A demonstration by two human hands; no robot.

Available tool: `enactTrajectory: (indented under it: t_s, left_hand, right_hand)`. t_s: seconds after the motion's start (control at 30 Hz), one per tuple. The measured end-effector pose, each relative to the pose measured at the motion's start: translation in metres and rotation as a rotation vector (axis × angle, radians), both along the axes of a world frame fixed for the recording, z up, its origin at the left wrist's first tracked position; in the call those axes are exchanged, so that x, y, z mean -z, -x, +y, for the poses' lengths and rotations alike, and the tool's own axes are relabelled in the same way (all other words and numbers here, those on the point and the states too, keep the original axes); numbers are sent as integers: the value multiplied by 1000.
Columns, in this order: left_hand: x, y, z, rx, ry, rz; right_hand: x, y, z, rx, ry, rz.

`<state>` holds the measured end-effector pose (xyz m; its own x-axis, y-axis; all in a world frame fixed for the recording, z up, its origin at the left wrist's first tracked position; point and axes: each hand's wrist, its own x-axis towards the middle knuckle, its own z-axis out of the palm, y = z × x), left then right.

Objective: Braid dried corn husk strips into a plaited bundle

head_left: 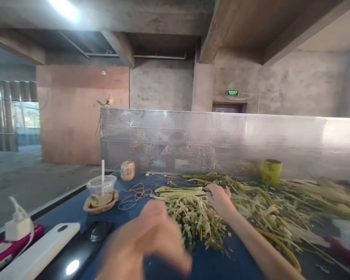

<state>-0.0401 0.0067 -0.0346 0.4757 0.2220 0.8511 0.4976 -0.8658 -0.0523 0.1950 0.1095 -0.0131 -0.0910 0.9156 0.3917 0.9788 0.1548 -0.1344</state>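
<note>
My right hand (pixel 218 197) reaches over the blue tabletop, its fingers stretched out at the edge of some pale plant stalks (pixel 181 190). Just below those stalks lies a bunch of dried, greenish plant sprigs (pixel 196 219). Nearer to me, my left hand (pixel 151 237) is smeared by motion in front of the sprigs, and its grip does not show. A larger heap of dry stalks and leaves (pixel 268 206) spreads to the right of my right hand. Left of the stalks, loops of thin brown string (pixel 135 193) lie on the table.
A perforated metal panel (pixel 177 140) stands along the back edge. Before it are a yellow-green container (pixel 272 172) and a small spool-like object (pixel 127 170). At left are a plastic cup with a straw (pixel 97 184), a black phone-like slab (pixel 84 249) and a magenta power strip (pixel 1 252).
</note>
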Motion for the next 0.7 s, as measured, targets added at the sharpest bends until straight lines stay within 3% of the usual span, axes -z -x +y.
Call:
enactTrajectory:
  t_s: [0.1, 0.13, 0.2, 0.3, 0.5, 0.7]
  left_hand:
    - [-20, 0, 35, 19, -7, 110]
    - [-21, 1, 43, -25, -98, 226]
    - [-20, 4, 53, -94, -221, 336]
    - [-10, 3, 55, -285, -190, 329]
    - [8, -13, 45, -284, -54, 619]
    - [-1, -14, 41, -304, 44, 663]
  right_hand:
    - [-17, 6, 40, -107, 121, -91]
    - [-19, 10, 53, -135, 151, -124]
    - [-17, 19, 77, -166, 193, -180]
    - [-7, 31, 103, -156, 249, -227]
    - [11, 39, 124, -151, 322, -222]
    - [-10, 30, 129, -264, 305, -117]
